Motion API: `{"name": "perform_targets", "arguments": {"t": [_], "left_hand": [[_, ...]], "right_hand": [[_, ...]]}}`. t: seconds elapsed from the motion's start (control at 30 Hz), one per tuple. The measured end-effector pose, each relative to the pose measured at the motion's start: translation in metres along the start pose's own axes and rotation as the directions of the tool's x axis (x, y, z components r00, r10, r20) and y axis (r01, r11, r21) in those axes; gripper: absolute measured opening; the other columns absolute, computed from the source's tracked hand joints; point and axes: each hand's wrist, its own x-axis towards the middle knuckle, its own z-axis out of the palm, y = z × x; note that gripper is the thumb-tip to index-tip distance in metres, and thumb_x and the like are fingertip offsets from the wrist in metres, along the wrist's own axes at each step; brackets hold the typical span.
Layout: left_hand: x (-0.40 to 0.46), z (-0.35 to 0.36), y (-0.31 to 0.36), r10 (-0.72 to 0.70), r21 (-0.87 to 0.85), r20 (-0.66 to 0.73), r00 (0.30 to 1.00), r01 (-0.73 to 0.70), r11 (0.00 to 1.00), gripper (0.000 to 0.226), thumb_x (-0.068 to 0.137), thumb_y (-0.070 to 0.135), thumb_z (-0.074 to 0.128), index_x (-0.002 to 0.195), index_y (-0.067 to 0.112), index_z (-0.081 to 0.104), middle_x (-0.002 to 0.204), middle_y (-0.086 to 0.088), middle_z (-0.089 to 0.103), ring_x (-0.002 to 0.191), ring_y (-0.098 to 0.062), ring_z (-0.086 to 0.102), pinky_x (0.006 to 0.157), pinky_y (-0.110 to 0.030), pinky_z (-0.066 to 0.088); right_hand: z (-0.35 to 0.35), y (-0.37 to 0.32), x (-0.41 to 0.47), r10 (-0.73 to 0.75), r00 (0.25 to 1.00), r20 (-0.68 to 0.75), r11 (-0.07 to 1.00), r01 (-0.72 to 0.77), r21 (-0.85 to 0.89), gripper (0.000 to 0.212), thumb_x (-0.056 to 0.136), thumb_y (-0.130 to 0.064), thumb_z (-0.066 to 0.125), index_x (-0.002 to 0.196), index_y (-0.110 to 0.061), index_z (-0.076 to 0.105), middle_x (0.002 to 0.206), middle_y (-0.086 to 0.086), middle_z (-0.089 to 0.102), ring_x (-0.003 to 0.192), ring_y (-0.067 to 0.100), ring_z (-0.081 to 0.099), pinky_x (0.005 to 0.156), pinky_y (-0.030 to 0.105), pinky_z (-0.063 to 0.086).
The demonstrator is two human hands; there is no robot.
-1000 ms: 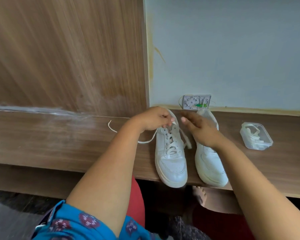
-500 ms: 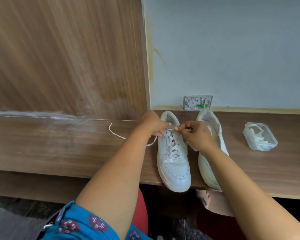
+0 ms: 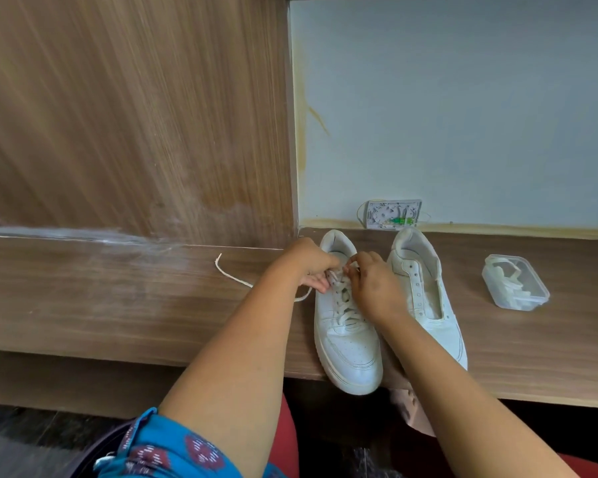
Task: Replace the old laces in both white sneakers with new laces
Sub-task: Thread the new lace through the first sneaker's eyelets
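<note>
Far left: wooden panel (image 3: 135, 115) upright behind a wooden ledge (image 3: 101, 305), pale scuffing along the seam between them. Lying on the ledge, a loose lace end (image 3: 228, 274) — curved at its far tip, running right and passing under the left forearm toward the laced sneaker. Left hand (image 3: 309, 265) at the top eyelets of the left sneaker (image 3: 346, 326), fingers curled and pinching the lace (image 3: 344, 303) at the shoe's collar. Left sneaker white, toe toward the viewer and jutting past the ledge's front edge, laced in crossing rows up the tongue. Right hand (image 3: 372, 286) just beside the left hand, fingertips touching it over the same top eyelets, fingers bent and pinching the lace there; exact strand under the fingers too small to tell. Behind the 2 shoes, against the pale blue wall (image 3: 463, 98), a small white wall plate (image 3: 392, 214) with green bits and thin wires. Right sneaker (image 3: 425, 294) alongside the first, near but apart, unlaced — bare eyelets in a row, opening visible, its near part hidden behind the right forearm. Further right, well apart from the shoes, a clear plastic container (image 3: 515, 286) on the ledge with white laces coiled inside. Bottom edge: blue patterned sleeve (image 3: 173, 450) and red cloth (image 3: 287, 439) below the ledge.
</note>
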Motion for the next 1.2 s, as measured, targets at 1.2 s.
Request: {"name": "perform_targets", "arguments": {"t": [1.2], "left_hand": [[-0.020,-0.018,-0.011,0.191,0.654,0.152,0.970,-0.243,0.716,0.036,0.099,0.037,0.049,0.108,0.008,0.068,0.115,-0.011,0.066,0.104,-0.024,0.060,0.091,-0.035,0.046]], "right_hand": [[-0.003,0.006,0.019,0.095,0.913,0.397,0.989,-0.041,-0.144,0.027,0.097,-0.028,0.046,0.120,-0.025,0.059,0.107,0.004,0.052,0.104,0.034,0.051,0.094,0.038,0.040]]}}
